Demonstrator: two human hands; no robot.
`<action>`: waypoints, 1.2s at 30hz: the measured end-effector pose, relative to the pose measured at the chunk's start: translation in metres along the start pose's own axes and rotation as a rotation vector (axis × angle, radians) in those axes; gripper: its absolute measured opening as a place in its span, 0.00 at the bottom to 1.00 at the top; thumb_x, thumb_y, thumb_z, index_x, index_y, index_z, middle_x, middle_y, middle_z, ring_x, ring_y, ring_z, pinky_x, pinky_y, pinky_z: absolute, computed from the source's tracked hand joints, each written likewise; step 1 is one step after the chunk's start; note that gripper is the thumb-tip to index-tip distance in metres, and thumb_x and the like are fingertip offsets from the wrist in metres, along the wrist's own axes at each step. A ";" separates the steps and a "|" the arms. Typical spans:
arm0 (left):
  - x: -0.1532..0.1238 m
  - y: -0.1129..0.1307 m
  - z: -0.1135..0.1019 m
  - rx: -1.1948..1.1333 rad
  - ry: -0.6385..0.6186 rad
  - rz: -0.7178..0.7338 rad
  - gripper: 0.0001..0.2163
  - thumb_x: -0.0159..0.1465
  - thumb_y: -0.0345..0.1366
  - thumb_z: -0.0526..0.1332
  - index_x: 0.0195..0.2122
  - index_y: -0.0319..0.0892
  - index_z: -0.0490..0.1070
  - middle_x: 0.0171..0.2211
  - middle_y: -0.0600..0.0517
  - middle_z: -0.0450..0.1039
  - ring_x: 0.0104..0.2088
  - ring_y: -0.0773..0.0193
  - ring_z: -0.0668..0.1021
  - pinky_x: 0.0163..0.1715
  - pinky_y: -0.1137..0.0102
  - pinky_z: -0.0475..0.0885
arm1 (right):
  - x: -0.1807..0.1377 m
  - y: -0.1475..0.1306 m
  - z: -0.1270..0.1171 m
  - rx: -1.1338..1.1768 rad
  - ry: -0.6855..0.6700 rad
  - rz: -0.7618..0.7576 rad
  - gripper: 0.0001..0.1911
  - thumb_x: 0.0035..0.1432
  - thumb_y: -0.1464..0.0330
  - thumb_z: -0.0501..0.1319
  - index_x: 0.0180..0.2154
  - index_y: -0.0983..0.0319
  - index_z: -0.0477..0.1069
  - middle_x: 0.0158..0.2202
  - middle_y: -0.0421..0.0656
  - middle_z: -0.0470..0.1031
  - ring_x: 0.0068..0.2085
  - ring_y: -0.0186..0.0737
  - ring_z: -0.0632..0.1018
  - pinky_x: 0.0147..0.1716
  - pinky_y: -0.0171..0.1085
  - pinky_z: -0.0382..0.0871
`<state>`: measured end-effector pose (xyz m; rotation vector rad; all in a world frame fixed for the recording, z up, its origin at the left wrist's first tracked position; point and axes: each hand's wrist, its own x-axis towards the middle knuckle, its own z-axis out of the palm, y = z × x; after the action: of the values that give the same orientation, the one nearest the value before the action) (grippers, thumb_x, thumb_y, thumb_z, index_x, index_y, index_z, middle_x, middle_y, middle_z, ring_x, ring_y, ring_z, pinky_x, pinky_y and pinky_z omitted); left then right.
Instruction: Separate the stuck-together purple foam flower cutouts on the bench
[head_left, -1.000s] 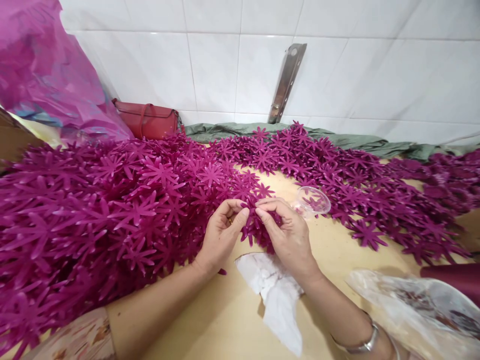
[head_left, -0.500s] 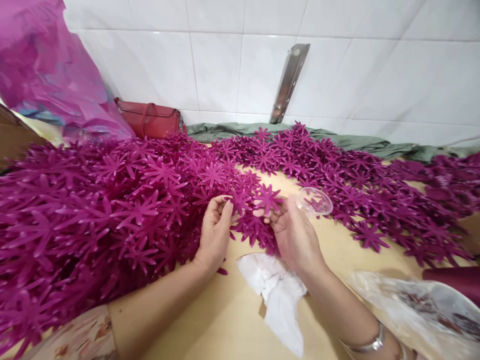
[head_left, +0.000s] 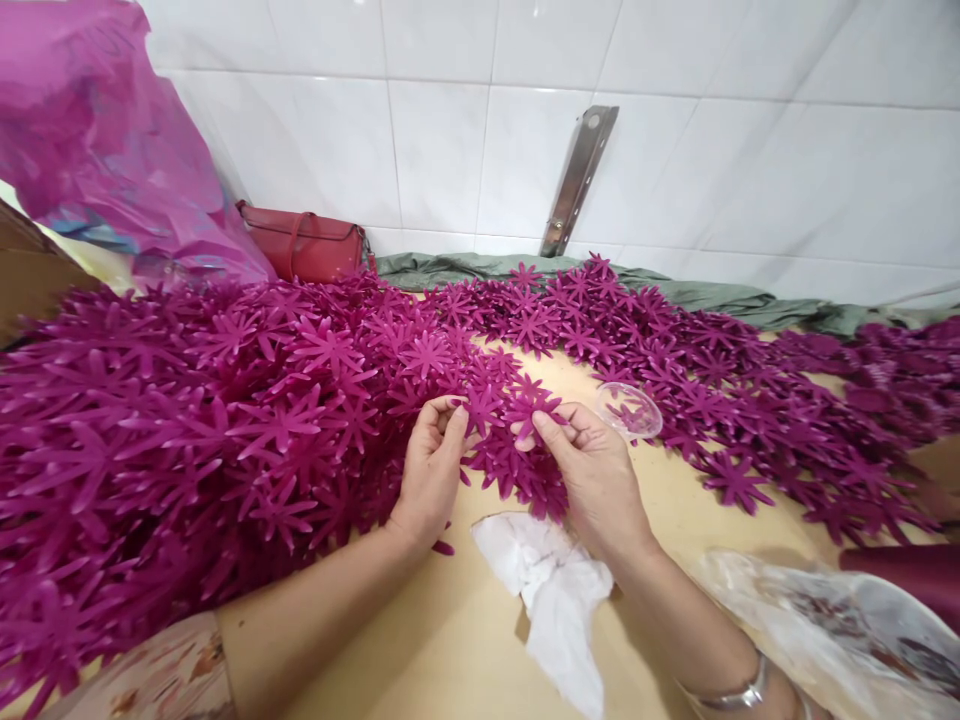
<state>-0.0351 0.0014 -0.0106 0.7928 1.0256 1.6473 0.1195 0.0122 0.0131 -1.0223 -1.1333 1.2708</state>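
My left hand [head_left: 435, 455] is closed, thumb and fingers pinching the edge of a magenta star-shaped petal piece [head_left: 482, 405]. Close beside it, my right hand [head_left: 596, 460] pinches another magenta petal piece [head_left: 529, 408], its thumb lying on top. Below and between the hands, more of the same pieces hang or lie in a small cluster [head_left: 517, 470]; whether they are joined to the held ones I cannot tell. A large heap of petal pieces [head_left: 187, 430] spreads to the left of my left hand. Just beyond my right hand lies a clear round dish [head_left: 630, 410] with small magenta bits.
A second heap [head_left: 697, 370] runs along the back and right. Crumpled white tissue [head_left: 544, 590] lies in front of my hands. A clear plastic bag [head_left: 795, 610] is at the lower right. Against the tiled wall stand a red purse [head_left: 300, 243] and a pink bag [head_left: 112, 140].
My right thumb has come down onto the petal piece, and the right hand has turned over slightly. The left hand keeps its pinch. The view has tilted up a little.
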 end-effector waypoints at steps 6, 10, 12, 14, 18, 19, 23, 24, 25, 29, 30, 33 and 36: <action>0.000 -0.001 -0.001 -0.021 -0.006 -0.022 0.17 0.63 0.48 0.69 0.44 0.45 0.68 0.37 0.56 0.68 0.36 0.70 0.75 0.40 0.73 0.77 | -0.001 -0.001 0.000 -0.126 0.003 -0.023 0.21 0.59 0.53 0.70 0.28 0.59 0.66 0.22 0.35 0.72 0.24 0.32 0.71 0.26 0.32 0.63; -0.001 0.003 0.002 -0.061 -0.027 -0.053 0.18 0.62 0.49 0.70 0.43 0.44 0.69 0.37 0.56 0.69 0.37 0.70 0.75 0.43 0.71 0.78 | -0.002 -0.002 0.001 -0.200 -0.026 -0.060 0.18 0.62 0.54 0.67 0.30 0.59 0.67 0.22 0.34 0.70 0.24 0.32 0.68 0.26 0.32 0.62; -0.002 0.006 0.004 -0.072 -0.056 -0.066 0.18 0.62 0.50 0.70 0.44 0.44 0.69 0.37 0.56 0.70 0.37 0.70 0.76 0.43 0.71 0.78 | -0.003 -0.001 0.002 -0.230 -0.047 -0.081 0.16 0.62 0.55 0.67 0.32 0.58 0.68 0.23 0.34 0.69 0.25 0.33 0.67 0.25 0.33 0.62; -0.003 0.008 0.006 -0.066 -0.097 -0.064 0.20 0.59 0.48 0.72 0.45 0.44 0.69 0.37 0.56 0.72 0.37 0.70 0.77 0.42 0.72 0.77 | -0.004 0.002 0.004 -0.276 -0.054 -0.106 0.15 0.62 0.55 0.66 0.33 0.58 0.68 0.23 0.33 0.67 0.24 0.33 0.66 0.24 0.33 0.60; -0.003 0.007 0.007 -0.001 -0.122 -0.010 0.22 0.55 0.41 0.76 0.45 0.43 0.68 0.36 0.55 0.77 0.34 0.70 0.78 0.37 0.75 0.75 | -0.004 0.007 0.004 -0.345 -0.072 -0.112 0.18 0.62 0.55 0.67 0.29 0.57 0.64 0.21 0.32 0.63 0.22 0.32 0.62 0.22 0.34 0.55; -0.002 0.006 0.006 0.019 -0.107 0.000 0.21 0.56 0.40 0.75 0.45 0.43 0.68 0.36 0.54 0.78 0.33 0.70 0.78 0.36 0.76 0.74 | -0.004 0.007 0.004 -0.349 -0.069 -0.116 0.20 0.61 0.55 0.68 0.28 0.57 0.62 0.21 0.32 0.62 0.22 0.32 0.62 0.23 0.34 0.55; 0.000 0.002 0.003 0.031 0.019 0.034 0.20 0.58 0.38 0.72 0.47 0.43 0.67 0.37 0.54 0.77 0.31 0.72 0.77 0.33 0.77 0.73 | -0.001 0.003 0.000 -0.340 0.028 -0.174 0.21 0.62 0.56 0.67 0.26 0.58 0.61 0.22 0.32 0.61 0.24 0.32 0.62 0.26 0.34 0.59; 0.001 0.002 0.003 0.022 0.045 0.043 0.20 0.57 0.37 0.72 0.48 0.43 0.67 0.37 0.55 0.77 0.31 0.72 0.77 0.34 0.77 0.73 | 0.000 0.003 -0.001 -0.354 0.057 -0.201 0.19 0.64 0.55 0.66 0.27 0.58 0.63 0.22 0.33 0.62 0.25 0.33 0.64 0.27 0.34 0.61; 0.001 0.002 0.003 0.017 0.062 0.054 0.21 0.57 0.36 0.72 0.48 0.43 0.67 0.37 0.55 0.77 0.32 0.72 0.77 0.35 0.77 0.74 | 0.001 0.002 -0.003 -0.384 0.079 -0.234 0.18 0.66 0.55 0.64 0.29 0.58 0.65 0.24 0.34 0.65 0.27 0.34 0.66 0.30 0.35 0.64; 0.001 0.002 0.004 0.023 0.053 0.082 0.21 0.56 0.35 0.73 0.48 0.44 0.66 0.38 0.54 0.77 0.33 0.71 0.79 0.35 0.76 0.75 | 0.005 0.007 -0.006 -0.565 0.078 -0.417 0.11 0.67 0.57 0.62 0.42 0.57 0.75 0.42 0.44 0.78 0.45 0.45 0.77 0.50 0.45 0.71; 0.001 0.002 0.005 0.022 0.048 0.084 0.22 0.56 0.35 0.73 0.48 0.44 0.66 0.38 0.54 0.78 0.34 0.70 0.79 0.35 0.76 0.75 | 0.006 0.008 -0.006 -0.602 0.079 -0.465 0.12 0.68 0.57 0.62 0.46 0.57 0.75 0.47 0.47 0.78 0.50 0.48 0.77 0.55 0.48 0.70; -0.001 0.003 0.005 0.024 0.026 0.079 0.22 0.56 0.35 0.73 0.48 0.44 0.66 0.38 0.54 0.78 0.35 0.70 0.80 0.36 0.75 0.75 | 0.005 0.009 -0.004 -0.687 0.093 -0.586 0.16 0.66 0.58 0.63 0.51 0.57 0.74 0.54 0.50 0.76 0.58 0.52 0.74 0.62 0.55 0.65; -0.002 0.004 0.005 0.037 -0.025 0.058 0.22 0.56 0.35 0.73 0.49 0.44 0.66 0.40 0.53 0.78 0.35 0.70 0.80 0.37 0.75 0.76 | 0.003 0.008 -0.001 -0.736 0.051 -0.638 0.09 0.64 0.61 0.66 0.43 0.57 0.76 0.53 0.49 0.76 0.58 0.52 0.74 0.61 0.55 0.65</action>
<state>-0.0311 0.0000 -0.0052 0.8728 1.0262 1.6676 0.1187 0.0152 0.0057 -1.0628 -1.7625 0.3052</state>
